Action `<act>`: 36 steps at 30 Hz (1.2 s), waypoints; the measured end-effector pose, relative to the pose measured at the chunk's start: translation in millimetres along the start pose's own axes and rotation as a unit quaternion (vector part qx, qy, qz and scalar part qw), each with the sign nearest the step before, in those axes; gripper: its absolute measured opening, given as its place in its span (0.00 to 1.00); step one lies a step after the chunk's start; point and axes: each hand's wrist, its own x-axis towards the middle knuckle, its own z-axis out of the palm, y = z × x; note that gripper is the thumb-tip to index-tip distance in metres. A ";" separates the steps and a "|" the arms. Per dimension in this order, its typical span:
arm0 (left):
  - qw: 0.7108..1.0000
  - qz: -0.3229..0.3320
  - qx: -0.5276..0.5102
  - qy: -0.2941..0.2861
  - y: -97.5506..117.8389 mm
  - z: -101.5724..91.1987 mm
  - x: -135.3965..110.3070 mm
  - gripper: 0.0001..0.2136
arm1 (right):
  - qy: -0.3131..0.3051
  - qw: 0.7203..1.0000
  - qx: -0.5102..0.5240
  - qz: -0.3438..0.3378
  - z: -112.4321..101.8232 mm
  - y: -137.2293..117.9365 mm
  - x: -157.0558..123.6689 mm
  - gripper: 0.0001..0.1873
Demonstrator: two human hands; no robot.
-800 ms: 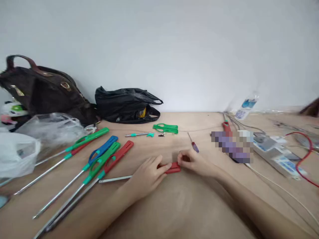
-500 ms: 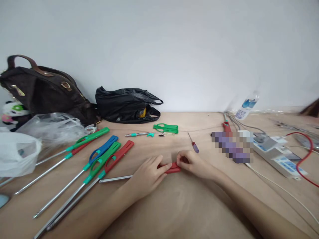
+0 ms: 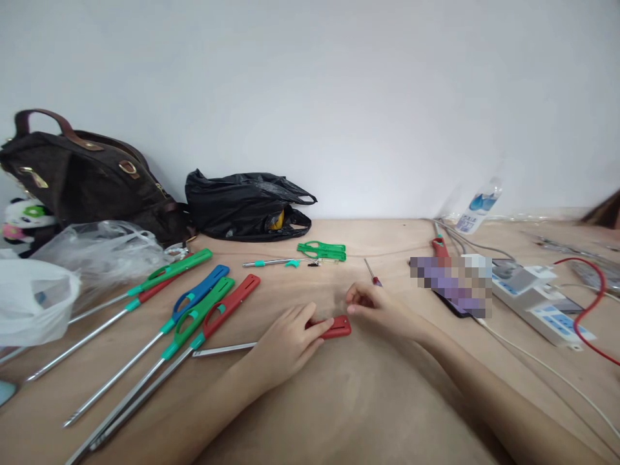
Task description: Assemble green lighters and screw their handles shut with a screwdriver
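My left hand point(image 3: 289, 342) is closed over the handle of a red long-nosed lighter point(image 3: 338, 327), pressing it to the table. The lighter's metal tube sticks out to the left from under my hand, and much of the handle is covered. Just right of the handle's end, my right hand point(image 3: 380, 309) is raised with fingers curled and thumb and fingertips close together. Anything between them is too small to make out. Behind this hand lies a small screwdriver point(image 3: 372, 274), its handle partly hidden.
At left lie several lighters, including a blue lighter point(image 3: 190, 301). Farther back are green handle halves point(image 3: 321, 250) and loose lighter parts point(image 3: 271, 263). A black plastic bag point(image 3: 237, 203) and dark backpack point(image 3: 111, 174) stand behind. Right: phone point(image 3: 453, 290), power strip point(image 3: 537, 303), bottle point(image 3: 479, 206).
My right hand has lifted off the end of the red lighter and moved slightly right, now covering the screwdriver's handle from view. My left hand stays on the lighter.
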 end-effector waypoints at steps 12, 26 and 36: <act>1.000 0.000 -0.012 -0.001 -2.6 1.6 -1.8 0.16 | 0.133 0.872 -0.435 0.180 -41.3 22.3 -5.4 0.09; 1.000 -0.006 -0.021 0.012 -1.5 2.7 -0.5 0.16 | 0.156 0.961 0.222 -0.060 -23.2 -33.3 -13.7 0.12; 1.000 0.000 -0.010 0.005 -0.9 0.9 0.1 0.16 | 0.131 0.963 0.225 -0.063 -21.0 -37.8 -13.8 0.12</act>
